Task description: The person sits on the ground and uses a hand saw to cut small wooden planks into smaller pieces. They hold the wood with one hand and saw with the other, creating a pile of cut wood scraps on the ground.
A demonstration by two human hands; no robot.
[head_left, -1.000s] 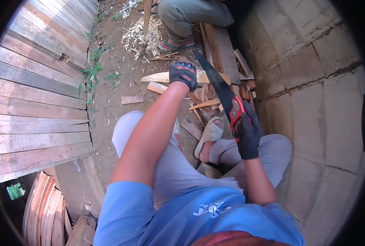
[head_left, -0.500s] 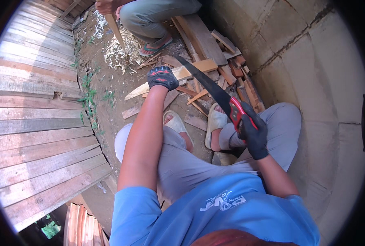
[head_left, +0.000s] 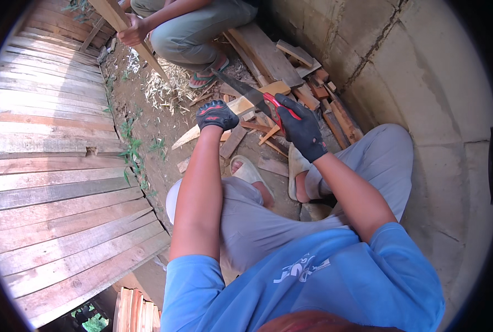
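Observation:
My left hand (head_left: 216, 115), in a black and red glove, presses down on a long pale wooden stick (head_left: 232, 110) that lies across the ground. My right hand (head_left: 300, 131), gloved in black, grips the red handle of a hand saw (head_left: 245, 91). Its dark blade points up and left and crosses the stick just right of my left hand. I sit low with my knees apart and my sandalled feet (head_left: 245, 170) under the stick.
Another person (head_left: 194, 27) sits opposite, holding a slanted wooden strip (head_left: 125, 30) over a pile of shavings (head_left: 169, 86). Offcuts and planks (head_left: 307, 83) are heaped along a concrete wall (head_left: 423, 99) on the right. A wooden plank wall (head_left: 52, 166) stands on the left.
The view has tilted so the person opposite shows more. My right hand with the saw has moved up toward the stick, and the blade now crosses it; my left hand stays on the stick.

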